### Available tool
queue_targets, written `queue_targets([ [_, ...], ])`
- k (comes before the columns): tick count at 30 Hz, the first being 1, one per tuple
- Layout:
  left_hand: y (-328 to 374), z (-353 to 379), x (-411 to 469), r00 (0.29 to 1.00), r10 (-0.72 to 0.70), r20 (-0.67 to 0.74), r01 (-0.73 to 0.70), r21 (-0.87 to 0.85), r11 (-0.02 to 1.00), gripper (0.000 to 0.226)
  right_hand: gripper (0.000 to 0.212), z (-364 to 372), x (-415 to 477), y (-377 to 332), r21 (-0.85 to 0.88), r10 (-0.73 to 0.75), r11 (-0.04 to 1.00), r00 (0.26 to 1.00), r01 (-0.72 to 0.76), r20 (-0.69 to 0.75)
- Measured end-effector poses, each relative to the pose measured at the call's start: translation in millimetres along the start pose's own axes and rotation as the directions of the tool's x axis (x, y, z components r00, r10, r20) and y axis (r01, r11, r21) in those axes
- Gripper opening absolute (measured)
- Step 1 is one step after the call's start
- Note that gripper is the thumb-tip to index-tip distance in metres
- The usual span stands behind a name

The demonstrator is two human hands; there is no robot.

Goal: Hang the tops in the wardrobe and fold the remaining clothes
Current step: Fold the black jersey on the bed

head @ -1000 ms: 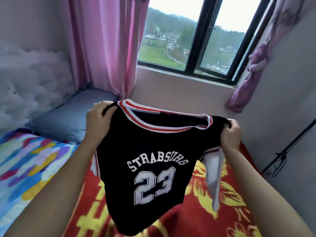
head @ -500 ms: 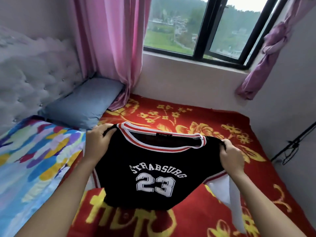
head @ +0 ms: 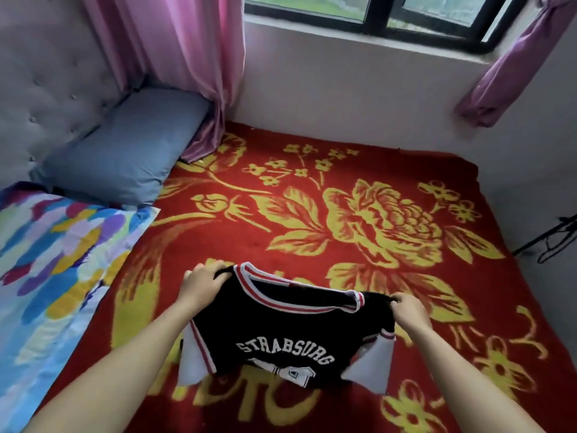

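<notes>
Jersey [head: 281, 332] over near part of blanket [head: 343, 214]; left hand [head: 203, 281] grips its left shoulder, right hand [head: 409, 310] the right. Pillow [head: 125, 145] back-left against headboard [head: 46, 73], quilt [head: 56, 260] in front of it. Curtain [head: 181, 57] behind pillow, window [head: 374, 14] to its right.

Soft daylight comes in from the window [head: 312, 4] beyond the bed's [head: 312, 232] far edge. It lies flat and even across the bed, and shadows barely register. The wide lens bows the sill and walls outward. Focus is a touch soft throughout, smearing toward the bottom corners.
</notes>
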State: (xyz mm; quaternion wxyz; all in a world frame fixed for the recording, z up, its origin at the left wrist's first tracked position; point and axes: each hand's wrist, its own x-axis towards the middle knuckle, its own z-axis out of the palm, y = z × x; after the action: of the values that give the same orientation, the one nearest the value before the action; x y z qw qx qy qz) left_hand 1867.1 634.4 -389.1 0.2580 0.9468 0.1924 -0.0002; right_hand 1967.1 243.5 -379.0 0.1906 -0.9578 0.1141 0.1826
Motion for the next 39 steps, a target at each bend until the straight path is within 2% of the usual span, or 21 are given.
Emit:
queue_targets([
  [1,14,-4,25,0.999,-0.02,-0.048,0.018,-0.037,0.999,0.022,0.021,-7,17,-16,0.146,0.027,0.989,1.0,-0.025,-0.015],
  [3,45,-16,75,0.981,-0.044,-0.188,0.024,-0.107,0.994,0.024,0.023,-24,51,-51,0.491,0.077,0.868,0.997,-0.07,0.005],
  [5,72,-24,110,0.943,-0.015,-0.333,-0.027,-0.119,0.993,0.03,0.021,-42,72,-81,0.663,0.108,0.746,0.994,-0.069,-0.018],
  [6,82,-17,124,0.943,-0.012,-0.333,-0.024,-0.102,0.994,0.037,0.02,-42,81,-88,0.679,0.066,0.733,0.998,-0.046,-0.004],
  [8,86,6,126,0.98,-0.059,-0.192,0.048,-0.061,0.997,0.058,0.044,-30,84,-92,0.609,-0.058,0.793,0.998,0.035,0.019],
  [10,77,43,108,0.99,-0.139,0.011,0.139,-0.015,0.99,0.071,0.067,-1,84,-74,0.524,-0.086,0.851,0.991,0.022,0.098],
  [13,50,93,69,0.961,-0.206,0.187,0.19,0.103,0.976,0.075,0.068,55,76,-42,0.352,-0.062,0.936,0.98,-0.01,0.191],
  [18,-1,150,17,0.889,-0.326,0.321,0.244,0.269,0.932,0.074,0.056,125,65,-6,0.162,0.038,0.982,0.937,-0.1,0.346],
  [22,-45,177,-7,0.813,-0.454,0.365,0.37,0.279,0.886,0.074,0.055,177,59,20,0.143,0.126,0.971,0.921,-0.19,0.369],
  [25,-76,189,-16,0.756,-0.541,0.368,0.475,0.261,0.84,0.074,0.057,209,58,42,0.141,0.204,0.954,0.921,-0.263,0.332],
  [28,-108,195,-30,0.688,-0.622,0.375,0.579,0.234,0.781,0.075,0.052,236,48,63,0.141,0.286,0.927,0.897,-0.348,0.338],
  [31,-130,201,-30,0.684,-0.648,0.336,0.65,0.124,0.75,0.077,0.052,252,46,77,0.187,0.328,0.896,0.883,-0.404,0.336],
  [35,-146,214,-8,0.703,-0.665,0.251,0.692,-0.026,0.722,0.082,0.053,263,65,81,0.345,0.302,0.858,0.917,-0.381,0.262],
  [37,-152,222,3,0.677,-0.696,0.239,0.728,-0.079,0.681,0.085,0.048,269,71,80,0.426,0.281,0.818,0.915,-0.386,0.289],
  [39,-155,230,7,0.633,-0.731,0.255,0.767,-0.078,0.637,0.082,0.033,274,75,78,0.455,0.239,0.813,0.921,-0.363,0.308],
])
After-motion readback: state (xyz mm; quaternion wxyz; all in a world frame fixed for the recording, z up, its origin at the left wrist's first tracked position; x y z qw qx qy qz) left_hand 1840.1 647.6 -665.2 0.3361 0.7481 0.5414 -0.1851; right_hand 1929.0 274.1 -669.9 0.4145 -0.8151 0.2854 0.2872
